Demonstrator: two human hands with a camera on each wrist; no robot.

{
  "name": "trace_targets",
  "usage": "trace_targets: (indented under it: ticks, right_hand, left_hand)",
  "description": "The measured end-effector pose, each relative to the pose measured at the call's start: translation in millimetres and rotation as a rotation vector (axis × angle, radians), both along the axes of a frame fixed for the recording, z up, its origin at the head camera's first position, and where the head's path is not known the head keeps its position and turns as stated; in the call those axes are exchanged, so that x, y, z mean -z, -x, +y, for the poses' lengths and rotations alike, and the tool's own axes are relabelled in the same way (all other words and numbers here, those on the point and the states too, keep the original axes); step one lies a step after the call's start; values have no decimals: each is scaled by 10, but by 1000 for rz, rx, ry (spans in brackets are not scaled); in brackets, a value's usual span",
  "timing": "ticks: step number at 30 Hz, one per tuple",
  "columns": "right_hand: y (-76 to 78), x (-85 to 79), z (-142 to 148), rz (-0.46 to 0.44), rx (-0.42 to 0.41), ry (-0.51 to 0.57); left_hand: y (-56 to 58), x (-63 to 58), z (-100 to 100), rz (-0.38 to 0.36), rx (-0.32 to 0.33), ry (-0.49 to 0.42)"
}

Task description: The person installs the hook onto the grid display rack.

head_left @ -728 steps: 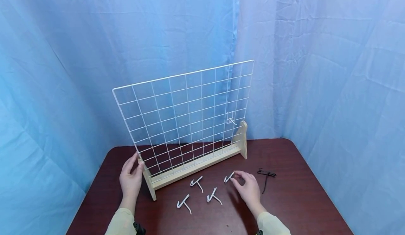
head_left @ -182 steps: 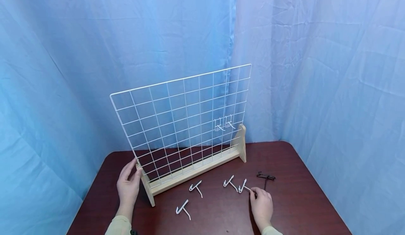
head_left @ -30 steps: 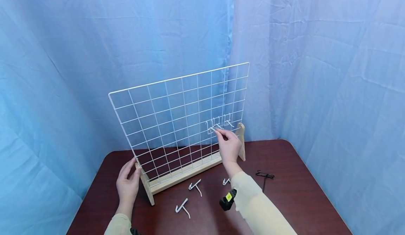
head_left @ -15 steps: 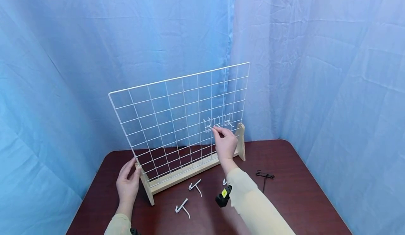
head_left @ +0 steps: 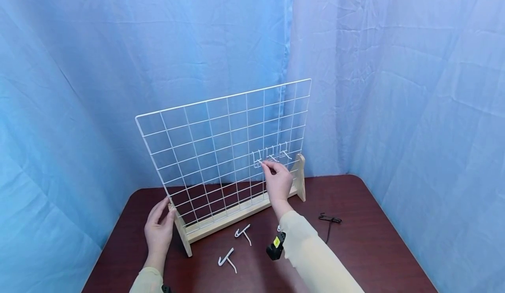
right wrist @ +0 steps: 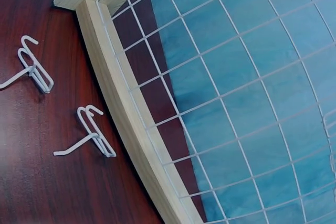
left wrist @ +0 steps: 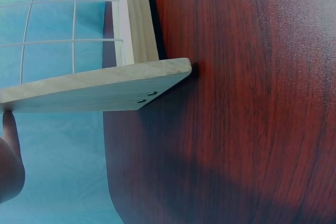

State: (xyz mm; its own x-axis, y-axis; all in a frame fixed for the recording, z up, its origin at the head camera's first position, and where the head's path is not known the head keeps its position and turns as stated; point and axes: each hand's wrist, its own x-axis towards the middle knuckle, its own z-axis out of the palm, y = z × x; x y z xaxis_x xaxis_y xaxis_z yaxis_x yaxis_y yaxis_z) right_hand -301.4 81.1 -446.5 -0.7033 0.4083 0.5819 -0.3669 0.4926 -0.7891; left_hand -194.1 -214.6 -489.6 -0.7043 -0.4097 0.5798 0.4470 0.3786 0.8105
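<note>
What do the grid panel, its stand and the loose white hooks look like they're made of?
Grid panel: probably metal wire, coated smooth white, judging by its thin, straight bars.
Stand: pale, apparently unpainted wood; grain shows.
White hooks: likely white-coated bent wire, though plastic is possible.

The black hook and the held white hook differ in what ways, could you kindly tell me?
In colour, the black hook is black and the held hook white. The black hook lies on the table; the held hook is up at the grid, pinched by the right hand. Both have one projecting prong.
</note>
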Motion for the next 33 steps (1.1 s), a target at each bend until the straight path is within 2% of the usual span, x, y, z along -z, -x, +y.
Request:
trace_targets:
  ticks: [16, 25, 33]
  right_hand:
    - [-55, 140, 36, 1, -69, 63]
    - [-142, 345, 142, -35, -85, 98]
    - [-218, 553, 256, -37, -62, 47]
  left_hand:
    - [3, 12, -8, -3, 3, -2]
    - [-4, 12, 2, -6, 5, -14]
    - [5, 26, -5, -7, 10, -24]
